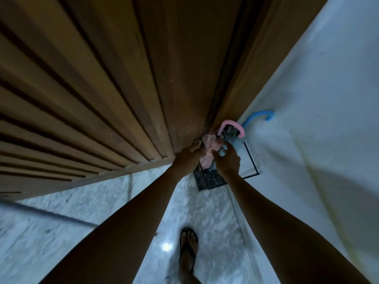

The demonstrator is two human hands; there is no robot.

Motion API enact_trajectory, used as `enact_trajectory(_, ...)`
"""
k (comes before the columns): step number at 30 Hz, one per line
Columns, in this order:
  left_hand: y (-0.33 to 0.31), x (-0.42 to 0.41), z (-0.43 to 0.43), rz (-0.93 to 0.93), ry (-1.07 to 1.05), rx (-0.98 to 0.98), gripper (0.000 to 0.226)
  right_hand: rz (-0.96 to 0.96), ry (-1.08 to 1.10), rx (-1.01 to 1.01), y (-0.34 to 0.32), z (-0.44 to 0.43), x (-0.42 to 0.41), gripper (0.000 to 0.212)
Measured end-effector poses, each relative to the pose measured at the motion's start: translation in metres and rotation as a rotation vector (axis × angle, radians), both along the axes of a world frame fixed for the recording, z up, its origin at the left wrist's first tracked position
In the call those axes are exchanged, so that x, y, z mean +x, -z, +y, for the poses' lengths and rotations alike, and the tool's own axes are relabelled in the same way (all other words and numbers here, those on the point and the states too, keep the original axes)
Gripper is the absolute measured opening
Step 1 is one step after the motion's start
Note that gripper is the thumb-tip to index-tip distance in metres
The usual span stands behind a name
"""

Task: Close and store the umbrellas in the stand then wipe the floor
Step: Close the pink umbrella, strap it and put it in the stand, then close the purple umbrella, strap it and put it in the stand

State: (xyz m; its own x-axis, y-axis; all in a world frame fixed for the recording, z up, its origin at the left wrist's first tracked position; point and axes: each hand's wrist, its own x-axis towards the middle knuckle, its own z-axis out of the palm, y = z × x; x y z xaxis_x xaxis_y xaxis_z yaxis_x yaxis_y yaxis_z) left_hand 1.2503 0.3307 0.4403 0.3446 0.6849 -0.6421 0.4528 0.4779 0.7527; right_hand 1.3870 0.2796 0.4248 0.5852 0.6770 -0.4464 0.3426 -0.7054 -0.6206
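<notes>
Hands meet right over the umbrella stand (205,182), which is a black wire box with a dark bottom. It sits on the pale stone floor (123,212), in the corner where the brown wooden door (102,99) and the white wall (307,140) come together.

The pink umbrella (206,161) is folded up and stands in the stand, point down. Its pink hook handle (231,123) sticks up above the stand, on the far side from the person. The pink cloth is bunched and crumpled (not yet smooth and tidy).

The left hand (188,154) is on the door side of the stand. Its fingers curl around the pink cloth and grip it. The right hand (227,160) is on the wall side of the stand. Its fingers are bent too, and they pinch the same pink cloth from that side. The two hands are very close, with only the cloth between them.

The blue hook handle (256,114) of another umbrella pokes up behind the stand, against the white wall, just beside the pink handle. I cannot see the rest of that umbrella.

One foot (188,247) in a black sandal stands on the floor on the near side of the stand, well apart from it.
</notes>
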Motion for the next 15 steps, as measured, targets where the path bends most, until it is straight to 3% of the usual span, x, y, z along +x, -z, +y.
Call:
enact_trajectory(2, -0.027, -0.025, -0.013, -0.026, -0.055, -0.002, 0.034, 0.035, 0.017, -0.030, -0.028, -0.013, -0.019, 0.060)
enact_trajectory(5, -0.080, -0.079, -0.046, 0.037, -0.128, -0.004, 0.052, 0.034, -0.041, -0.067, -0.073, -0.042, -0.063, 0.056)
enact_trajectory(9, -0.156, -0.189, -0.123, 0.103, -0.238, 0.140, 0.012, -0.001, -0.336, -0.037, -0.126, -0.089, -0.156, 0.042)
enact_trajectory(11, -0.183, -0.264, -0.181, 0.162, -0.327, 0.171, 0.022, -0.008, -0.475, -0.002, -0.151, -0.118, -0.223, 0.039)
enact_trajectory(15, -0.232, -0.428, -0.344, 0.313, -0.620, 0.205, 0.034, 0.184, -0.730, 0.113, -0.202, -0.210, -0.393, 0.031)
